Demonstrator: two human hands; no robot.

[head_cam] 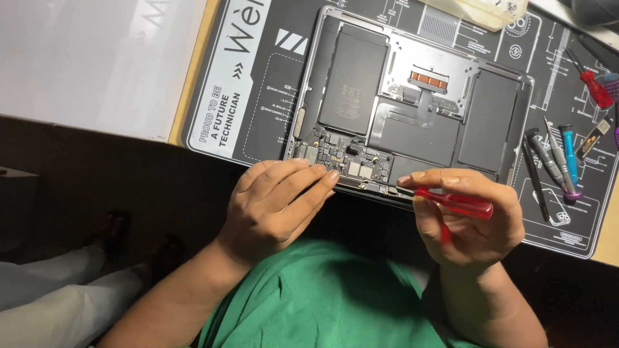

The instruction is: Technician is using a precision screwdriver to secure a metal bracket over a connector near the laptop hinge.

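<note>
In the head view, an opened laptop (412,103) lies bottom-up on a dark printed repair mat (258,84), its cover off so that the black battery cells and the circuit board along its near edge show. The mat rests on a pale wooden surface (187,71).

The right hand (467,216) is closed around a red-handled screwdriver (454,201), thumb and fingers wrapped on the translucent handle. The tool lies nearly level, its tip pointing left toward the near edge of the laptop; the tip itself seems to meet the hinge strip there, though it is too small to be sure.

The left hand (280,203) holds nothing. Its fingers (316,183) are stretched out flat and close together, their tips resting on the laptop's near edge just beside the circuit board.

Both forearms come up from the bottom of the picture over a green shirt (309,296).

To the right of the laptop, on the mat, lie several spare screwdrivers (554,161), one with a blue handle, and farther back another with a red handle (594,87). A clear plastic tray (477,11) sits at the top edge, behind the laptop.
</note>
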